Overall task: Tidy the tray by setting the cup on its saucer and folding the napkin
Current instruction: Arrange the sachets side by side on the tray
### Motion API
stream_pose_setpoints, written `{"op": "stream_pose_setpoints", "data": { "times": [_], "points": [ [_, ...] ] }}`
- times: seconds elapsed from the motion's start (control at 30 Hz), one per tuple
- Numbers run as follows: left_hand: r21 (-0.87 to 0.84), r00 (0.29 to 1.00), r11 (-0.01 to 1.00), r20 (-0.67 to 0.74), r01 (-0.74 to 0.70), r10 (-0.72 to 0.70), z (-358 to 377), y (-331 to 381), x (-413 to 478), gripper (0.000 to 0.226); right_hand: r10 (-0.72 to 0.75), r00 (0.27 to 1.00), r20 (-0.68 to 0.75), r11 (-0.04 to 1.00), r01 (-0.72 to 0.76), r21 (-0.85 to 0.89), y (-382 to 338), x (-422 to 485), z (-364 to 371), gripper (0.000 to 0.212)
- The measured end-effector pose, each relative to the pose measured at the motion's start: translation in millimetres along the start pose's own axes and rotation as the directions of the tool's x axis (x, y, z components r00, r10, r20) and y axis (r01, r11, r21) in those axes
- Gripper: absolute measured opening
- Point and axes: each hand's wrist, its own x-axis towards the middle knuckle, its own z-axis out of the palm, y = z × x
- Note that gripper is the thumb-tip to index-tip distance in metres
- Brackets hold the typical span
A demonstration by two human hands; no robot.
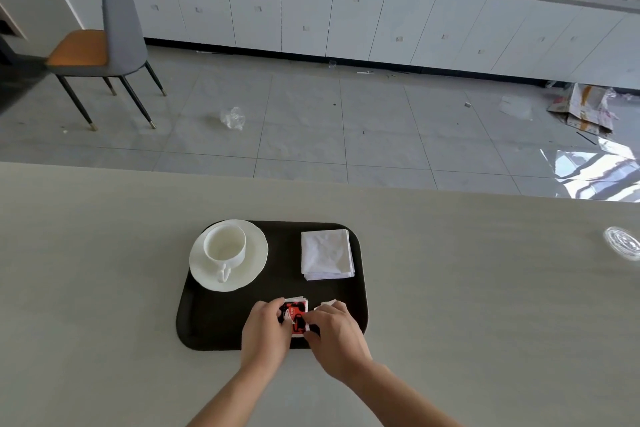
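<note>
pinching red packet (297, 317) between left grip (265, 333) and right grip (337, 334), cup (225, 246) on saucer (255, 253), handle (223, 273) pointing toward the person

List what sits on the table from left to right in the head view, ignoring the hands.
Cup on its saucer → folded white napkin → clear lid.

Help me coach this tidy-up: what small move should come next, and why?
Probably finish folding the red-printed paper and press it flat: left hand and right hand both pinch it on the tray, while the cup already sits on its saucer.
</note>
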Motion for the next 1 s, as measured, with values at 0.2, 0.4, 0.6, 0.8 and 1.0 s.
{"op": "stream_pose_setpoints", "data": {
  "times": [0.2,0.4,0.6,0.8,1.0],
  "points": [
    [-0.011,1.0,1.0,-0.018,0.022,-0.022,-1,1,5,0.042,-0.005,0.999,-0.037,1.0,0.005,0.005,2,7,-2,0.021],
    [0.018,0.999,0.999,-0.021,-0.03,0.03,0,3,2,0.034,-0.182,0.982,0.049,0.974,0.187,-0.131,-4,36,-12,0.043],
    [0.045,0.996,0.995,-0.018,-0.09,0.091,6,6,-3,0.02,-0.179,0.984,0.022,0.974,0.18,-0.134,11,35,-12,0.041],
    [0.022,0.995,0.994,-0.014,-0.103,0.103,6,6,-6,0.032,-0.154,0.988,-0.022,0.983,0.151,-0.105,8,32,-9,0.036],
    [-0.005,0.996,0.996,-0.006,-0.088,0.088,6,7,-10,0.045,0.09,0.978,-0.186,0.996,-0.083,0.045,32,12,-28,0.035]
  ]
}}
